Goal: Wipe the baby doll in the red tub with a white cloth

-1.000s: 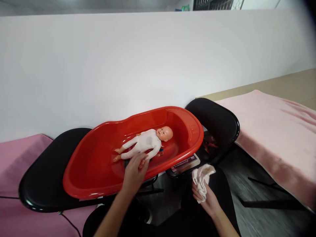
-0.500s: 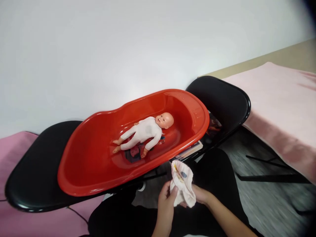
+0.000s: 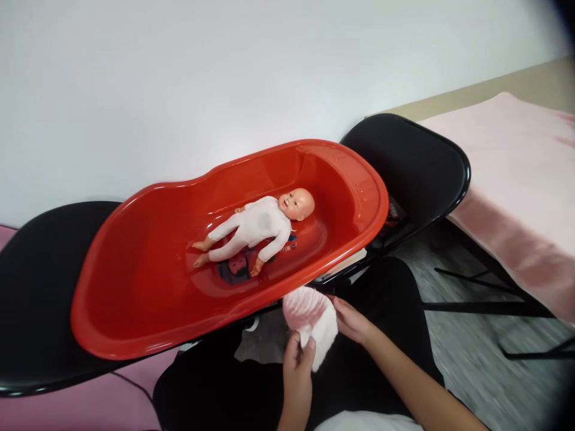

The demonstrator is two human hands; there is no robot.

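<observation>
A small pink-and-white cloth (image 3: 317,317), cap-like in shape, is held up in front of the tub's near rim. My left hand (image 3: 299,359) pinches its lower edge between thumb and fingers. At its right edge my right hand (image 3: 351,318) grips the cloth, with some fingertips hidden behind it. Beyond both hands stands a red baby bathtub (image 3: 148,287). Inside it a bald baby doll (image 3: 258,224) with a white cloth body lies on its back, head to the right and feet to the left.
The tub rests across black chairs, one seat (image 3: 404,161) on the right and another (image 3: 40,287) on the left. Under the near rim a book (image 3: 344,265) partly shows. A pink-covered table (image 3: 521,197) stands at right, and a white wall (image 3: 224,78) rises behind.
The cloth has been turned, so its printed side is hidden and a pink, wrinkled side shows. My right hand has moved up along its edge. The view has shifted slightly.
</observation>
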